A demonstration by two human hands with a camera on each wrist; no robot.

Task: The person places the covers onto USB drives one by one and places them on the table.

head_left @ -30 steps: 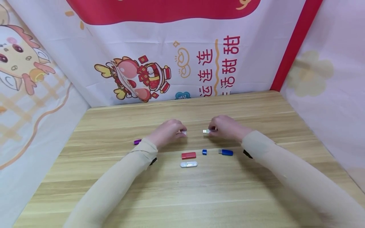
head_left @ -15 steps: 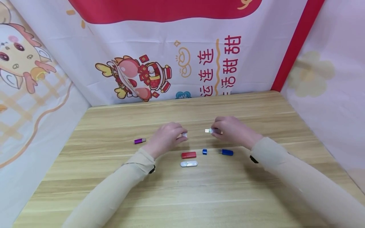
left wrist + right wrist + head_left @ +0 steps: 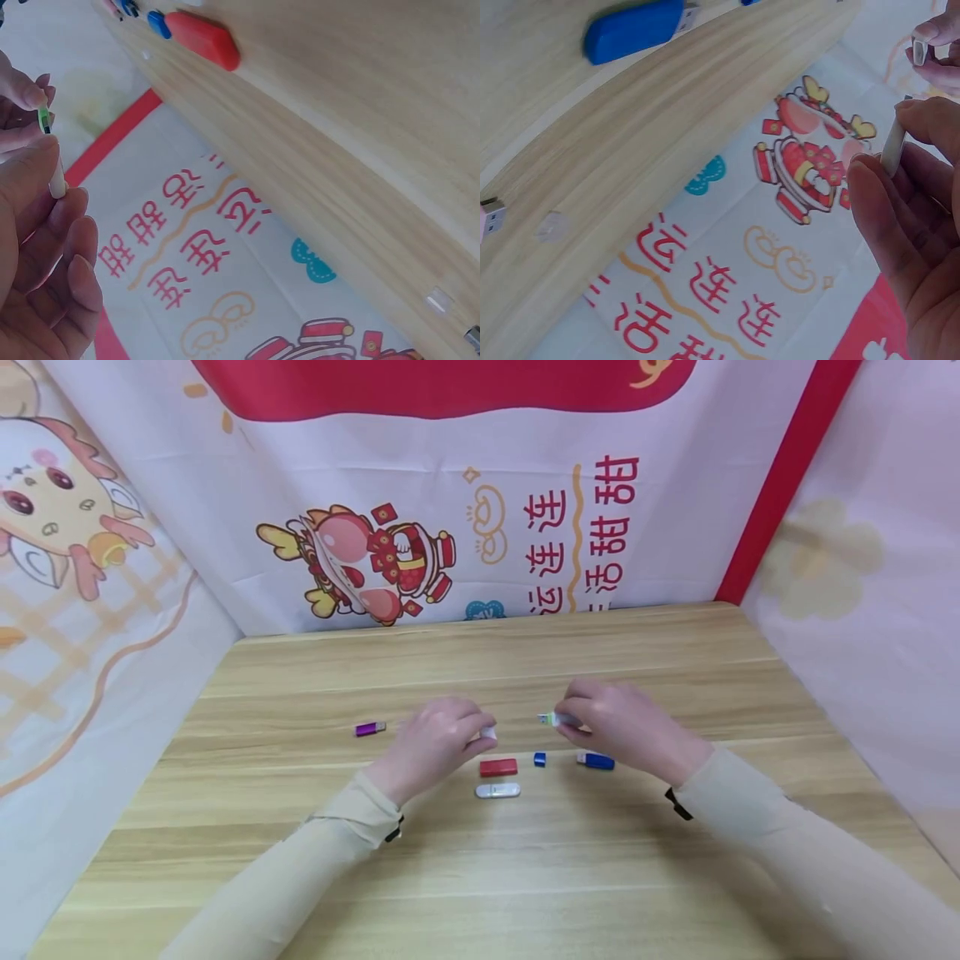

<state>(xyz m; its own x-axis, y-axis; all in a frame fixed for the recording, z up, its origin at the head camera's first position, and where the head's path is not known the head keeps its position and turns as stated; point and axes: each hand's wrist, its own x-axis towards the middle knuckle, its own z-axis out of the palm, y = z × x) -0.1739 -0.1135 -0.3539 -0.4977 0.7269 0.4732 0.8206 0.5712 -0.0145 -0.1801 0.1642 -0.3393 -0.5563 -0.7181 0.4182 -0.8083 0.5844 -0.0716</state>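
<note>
My left hand [image 3: 435,739] pinches a small white cap [image 3: 488,732] between thumb and fingertips. To its right, my right hand [image 3: 626,727] pinches a white USB stick [image 3: 892,146] with a green band, its metal plug [image 3: 543,718] pointing left at the cap. A gap separates plug and cap in the head view. The cap's hollow end [image 3: 920,51] shows in the right wrist view. Just below the hands lie a red USB stick [image 3: 498,767], a blue cap [image 3: 540,760] and an uncapped blue USB stick [image 3: 596,762].
A second white USB stick [image 3: 498,791] lies in front of the red one. Left of my left hand is an uncapped purple USB stick [image 3: 370,729]. The right wrist view catches another plug [image 3: 493,214] at its left edge. A printed cloth [image 3: 420,460] hangs behind the wooden table [image 3: 480,877].
Both hands have drifted slightly toward me, still holding cap and stick apart. The purple stick, partly covered by my left arm before, now shows fully.
</note>
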